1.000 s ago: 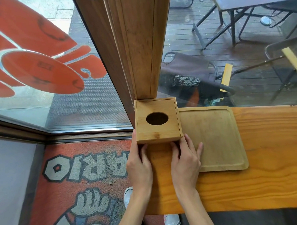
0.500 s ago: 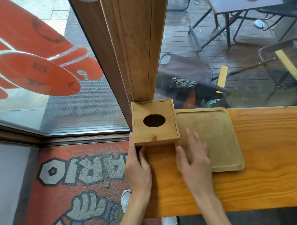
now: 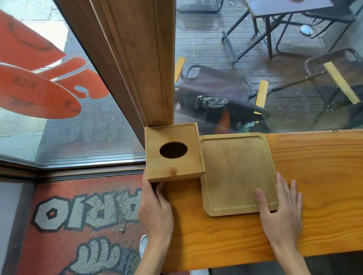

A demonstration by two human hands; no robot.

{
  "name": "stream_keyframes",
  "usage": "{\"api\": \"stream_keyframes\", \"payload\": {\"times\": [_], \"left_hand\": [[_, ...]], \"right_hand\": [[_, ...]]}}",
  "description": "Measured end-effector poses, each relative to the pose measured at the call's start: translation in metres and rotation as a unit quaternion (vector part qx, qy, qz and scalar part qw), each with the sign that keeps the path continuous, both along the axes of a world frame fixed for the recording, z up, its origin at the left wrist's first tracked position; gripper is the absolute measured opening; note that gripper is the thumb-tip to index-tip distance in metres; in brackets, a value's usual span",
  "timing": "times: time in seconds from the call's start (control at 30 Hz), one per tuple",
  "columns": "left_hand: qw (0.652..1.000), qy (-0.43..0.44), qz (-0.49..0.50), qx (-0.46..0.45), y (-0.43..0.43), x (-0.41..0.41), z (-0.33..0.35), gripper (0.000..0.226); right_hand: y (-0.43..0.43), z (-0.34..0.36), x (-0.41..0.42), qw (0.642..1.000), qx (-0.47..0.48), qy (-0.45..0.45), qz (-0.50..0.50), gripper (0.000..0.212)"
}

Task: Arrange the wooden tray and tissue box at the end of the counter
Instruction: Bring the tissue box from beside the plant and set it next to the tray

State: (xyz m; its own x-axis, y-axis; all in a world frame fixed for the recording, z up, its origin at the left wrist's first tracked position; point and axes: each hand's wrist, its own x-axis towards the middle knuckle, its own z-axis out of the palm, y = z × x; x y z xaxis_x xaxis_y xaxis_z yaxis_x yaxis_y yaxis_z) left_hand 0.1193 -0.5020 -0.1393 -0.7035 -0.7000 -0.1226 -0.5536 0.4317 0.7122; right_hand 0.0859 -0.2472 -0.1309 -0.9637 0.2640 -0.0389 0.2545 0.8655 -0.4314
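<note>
Tissue box [image 3: 174, 151] at the counter's [image 3: 321, 173] back-left corner, your left hand [image 3: 156, 210] steadying it; right hand [image 3: 282, 212], fingers spread, flat on the wooden tray's [image 3: 235, 172] near-right corner: nudge it flush against the box.

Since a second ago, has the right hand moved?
Yes. The right hand slid right along the counter, away from the tissue box, and now rests at the wooden tray's near right corner.
</note>
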Motion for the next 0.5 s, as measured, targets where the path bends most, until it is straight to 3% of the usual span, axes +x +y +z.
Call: {"api": "stream_keyframes", "payload": {"times": [0.5], "left_hand": [[1.0,0.022,-0.002,-0.011,0.0001,0.0016,-0.0002,0.025]], "right_hand": [[0.0041,0.0026,-0.0015,0.999,-0.032,-0.002,0.009,0.089]]}}
